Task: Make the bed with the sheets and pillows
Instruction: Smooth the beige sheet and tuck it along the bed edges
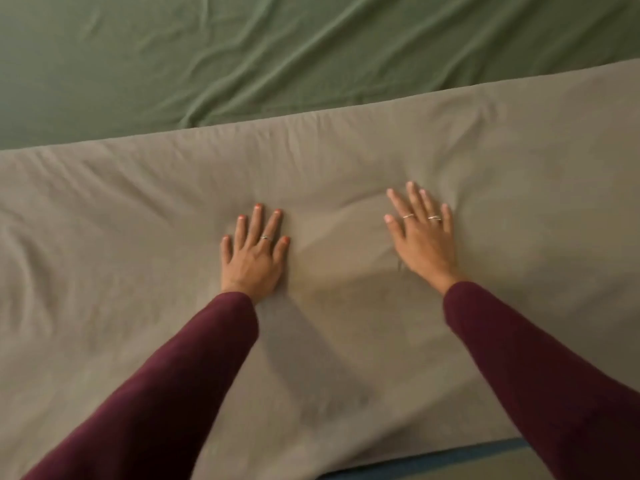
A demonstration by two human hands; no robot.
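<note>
A grey-beige cover [138, 209] lies across the near part of the bed, its far edge running from left to upper right. Beyond it a wrinkled green sheet [242, 53] covers the mattress. My left hand [254, 254] presses flat on the grey-beige cover, fingers straight and close together. My right hand [424, 233] lies flat on the same cover to the right, fingers spread. Soft folds bulge in the cloth between both hands. Both arms wear dark red sleeves. No pillow is in view.
At the bottom right, below the cover's near edge, a dark blue strip [433, 460] and a patch of floor [502, 469] show. Creases run through the cover at the far left.
</note>
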